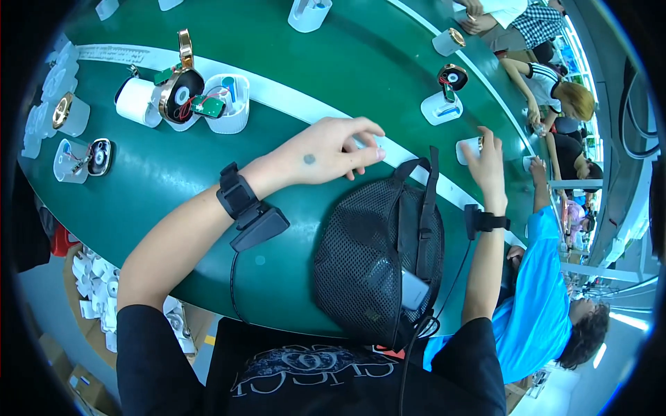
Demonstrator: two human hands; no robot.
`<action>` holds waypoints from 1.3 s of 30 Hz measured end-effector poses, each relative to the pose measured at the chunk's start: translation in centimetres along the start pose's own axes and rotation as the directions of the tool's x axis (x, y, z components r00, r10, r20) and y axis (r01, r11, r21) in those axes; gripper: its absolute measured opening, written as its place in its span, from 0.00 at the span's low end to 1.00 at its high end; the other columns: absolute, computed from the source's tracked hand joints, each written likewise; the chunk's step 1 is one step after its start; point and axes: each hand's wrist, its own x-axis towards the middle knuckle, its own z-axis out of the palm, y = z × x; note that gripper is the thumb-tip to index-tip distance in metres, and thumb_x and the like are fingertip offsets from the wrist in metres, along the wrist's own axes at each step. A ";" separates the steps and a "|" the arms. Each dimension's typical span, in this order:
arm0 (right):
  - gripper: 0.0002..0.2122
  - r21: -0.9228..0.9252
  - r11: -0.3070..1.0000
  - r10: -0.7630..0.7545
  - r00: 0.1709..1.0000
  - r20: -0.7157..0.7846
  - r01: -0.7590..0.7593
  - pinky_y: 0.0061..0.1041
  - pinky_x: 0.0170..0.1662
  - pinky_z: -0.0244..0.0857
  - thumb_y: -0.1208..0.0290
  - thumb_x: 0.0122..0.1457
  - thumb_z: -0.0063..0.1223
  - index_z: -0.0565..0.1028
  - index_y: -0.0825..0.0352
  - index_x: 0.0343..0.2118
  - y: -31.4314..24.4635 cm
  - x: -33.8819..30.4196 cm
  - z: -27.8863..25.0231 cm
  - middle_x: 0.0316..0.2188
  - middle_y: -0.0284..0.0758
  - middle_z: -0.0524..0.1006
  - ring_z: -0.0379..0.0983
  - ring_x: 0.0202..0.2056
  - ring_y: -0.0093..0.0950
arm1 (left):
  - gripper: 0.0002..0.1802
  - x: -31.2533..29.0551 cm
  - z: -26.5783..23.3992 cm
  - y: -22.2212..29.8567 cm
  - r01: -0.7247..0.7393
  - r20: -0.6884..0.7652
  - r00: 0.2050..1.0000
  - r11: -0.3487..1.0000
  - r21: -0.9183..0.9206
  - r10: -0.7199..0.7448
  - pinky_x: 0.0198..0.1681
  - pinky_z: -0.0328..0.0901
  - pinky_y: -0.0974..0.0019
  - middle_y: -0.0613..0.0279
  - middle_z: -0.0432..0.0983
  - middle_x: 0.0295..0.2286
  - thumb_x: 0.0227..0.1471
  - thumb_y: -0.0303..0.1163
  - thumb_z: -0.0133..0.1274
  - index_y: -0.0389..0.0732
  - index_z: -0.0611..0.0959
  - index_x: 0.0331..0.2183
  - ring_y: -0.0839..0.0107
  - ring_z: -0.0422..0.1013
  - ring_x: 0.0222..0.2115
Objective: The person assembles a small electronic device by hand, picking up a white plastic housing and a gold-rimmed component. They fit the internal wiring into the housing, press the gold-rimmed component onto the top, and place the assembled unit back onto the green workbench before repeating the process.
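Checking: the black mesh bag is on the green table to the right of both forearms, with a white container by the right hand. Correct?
Not quite: the head view shows the black mesh bag between the left forearm and the right forearm. It is on the green table, and a white container is by the right hand.

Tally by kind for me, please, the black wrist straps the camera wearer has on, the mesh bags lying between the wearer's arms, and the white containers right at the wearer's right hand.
Black wrist straps: 2
Black mesh bag: 1
White container at the right hand: 1
Total: 4
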 end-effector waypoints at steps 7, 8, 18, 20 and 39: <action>0.35 0.160 0.962 -0.213 0.975 -0.057 0.220 0.37 0.56 0.67 0.55 0.54 0.67 0.69 0.73 0.59 -4.5 5.9 1.2 0.52 0.53 0.76 0.75 0.53 0.43 | 0.29 0.1 -0.3 -0.7 -0.077 0.020 0.997 0.986 0.147 0.075 0.33 0.74 0.66 0.49 0.78 0.46 0.61 0.39 0.58 0.32 0.73 0.57 0.69 0.79 0.28; 0.35 0.163 0.961 -0.217 0.974 -0.058 0.224 0.37 0.56 0.67 0.55 0.54 0.67 0.69 0.73 0.59 -5.5 5.8 1.3 0.52 0.53 0.76 0.75 0.53 0.43 | 0.29 -0.1 -0.3 -0.8 -0.105 -0.014 0.994 0.984 0.144 0.108 0.33 0.74 0.66 0.49 0.78 0.46 0.60 0.38 0.59 0.32 0.73 0.57 0.69 0.79 0.28; 0.27 0.423 0.898 -0.157 0.986 0.051 0.121 0.29 0.45 0.71 0.63 0.55 0.69 0.72 0.73 0.53 -20.6 -1.6 -2.8 0.37 0.40 0.82 0.79 0.40 0.29 | 0.38 -1.3 2.4 0.9 -0.220 -0.359 0.802 0.795 0.566 0.477 0.38 0.74 0.51 0.46 0.78 0.42 0.51 0.38 0.64 0.35 0.67 0.58 0.48 0.79 0.35; 0.24 0.599 0.781 -0.318 0.937 0.142 0.174 0.28 0.43 0.71 0.60 0.61 0.63 0.73 0.71 0.53 -19.8 -2.1 -1.9 0.36 0.37 0.81 0.78 0.38 0.27 | 0.36 -1.6 1.1 0.7 -0.143 -0.295 0.876 0.791 0.596 0.381 0.38 0.73 0.48 0.45 0.78 0.40 0.48 0.37 0.66 0.35 0.68 0.55 0.44 0.77 0.36; 0.22 0.857 0.515 -0.327 0.922 0.206 -0.009 0.18 0.35 0.63 0.55 0.76 0.34 0.76 0.68 0.51 -19.8 -2.5 -4.5 0.39 0.31 0.78 0.69 0.32 0.19 | 0.23 -0.6 2.0 0.0 -0.135 -0.072 0.987 0.981 0.136 0.146 0.27 0.68 0.68 0.61 0.78 0.29 0.56 0.36 0.62 0.37 0.75 0.49 0.76 0.73 0.22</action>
